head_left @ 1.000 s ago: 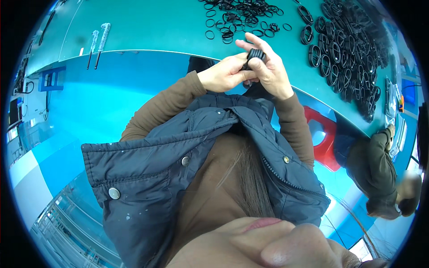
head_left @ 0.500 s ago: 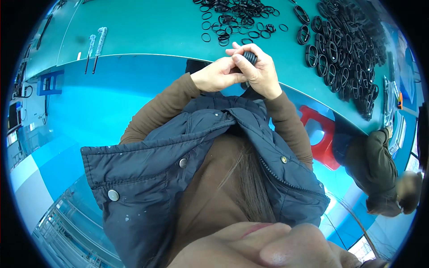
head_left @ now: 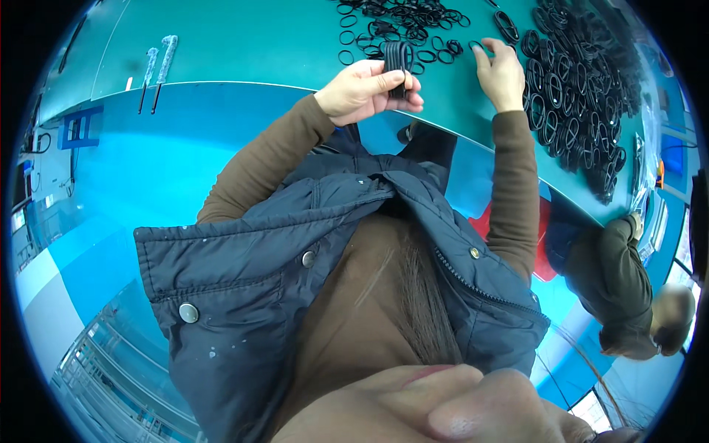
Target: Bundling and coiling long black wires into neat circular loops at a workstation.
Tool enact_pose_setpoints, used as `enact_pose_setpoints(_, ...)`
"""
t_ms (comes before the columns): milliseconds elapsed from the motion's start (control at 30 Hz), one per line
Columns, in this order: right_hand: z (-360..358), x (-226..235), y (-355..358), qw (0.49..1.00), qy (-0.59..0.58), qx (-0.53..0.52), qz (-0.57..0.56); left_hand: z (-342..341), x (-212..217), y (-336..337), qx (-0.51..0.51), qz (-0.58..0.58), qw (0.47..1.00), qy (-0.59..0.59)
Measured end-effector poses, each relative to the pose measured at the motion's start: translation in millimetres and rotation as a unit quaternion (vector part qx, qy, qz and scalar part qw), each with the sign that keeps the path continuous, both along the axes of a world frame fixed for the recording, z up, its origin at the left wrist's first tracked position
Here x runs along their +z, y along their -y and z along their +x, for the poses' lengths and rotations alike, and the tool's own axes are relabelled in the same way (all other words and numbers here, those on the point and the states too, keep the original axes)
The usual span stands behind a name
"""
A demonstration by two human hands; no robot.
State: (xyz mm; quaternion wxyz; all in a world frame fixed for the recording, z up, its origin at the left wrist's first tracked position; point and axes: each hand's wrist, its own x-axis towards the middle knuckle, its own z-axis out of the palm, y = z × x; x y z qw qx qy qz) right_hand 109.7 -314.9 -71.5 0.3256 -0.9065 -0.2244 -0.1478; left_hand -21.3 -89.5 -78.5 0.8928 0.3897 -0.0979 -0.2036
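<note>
A coiled black cable (head_left: 399, 59) is in my left hand (head_left: 362, 92), held between thumb and fingers over the table's front edge. Its loops stand upright, pressed into a flat bundle. To the right, my right hand (head_left: 504, 77) is over the green table, thumb and forefinger pinched at a small black rubber band (head_left: 475, 44). Part of that band is hidden by the fingertips. Beyond both hands, many loose black rubber bands (head_left: 406, 26) are scattered in a pile.
A large heap of coiled black cables (head_left: 572, 111) covers the right of the green table (head_left: 244, 44). Two thin tools with wrapped handles (head_left: 159, 74) lie at the left edge. A red stool (head_left: 545, 236) stands beneath the table. Another person (head_left: 613, 273) is at the far right.
My hands have parted. The left keeps the coiled cable, now showing upright; the right has left it and moved right and away from me to a loose rubber band.
</note>
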Motion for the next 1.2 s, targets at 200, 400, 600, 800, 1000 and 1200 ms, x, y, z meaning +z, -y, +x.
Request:
enact_pose_setpoints(200,12,-21,6,0.972,0.073,-0.064,-0.214,6,8,-1,0.042,0.027,0.997,0.051)
enact_pose_setpoints(400,-49,22,10,0.888,-0.363,0.106,0.260,11,19,11,0.145,0.203,0.956,0.152)
enact_pose_setpoints(600,-83,23,-1,0.860,-0.376,0.167,0.303,12,14,35,0.114,0.196,0.966,0.129)
enact_pose_setpoints(800,-87,12,-3,0.725,-0.480,0.179,0.461,11,7,27,0.076,0.159,0.980,0.095)
enact_pose_setpoints(1000,-105,4,-13,0.499,-0.555,0.208,0.633,6,5,25,0.087,0.110,0.989,0.056)
enact_pose_setpoints(1200,-112,-1,-8,0.565,-0.561,0.317,0.516,-1,7,22,0.039,0.188,0.979,0.071)
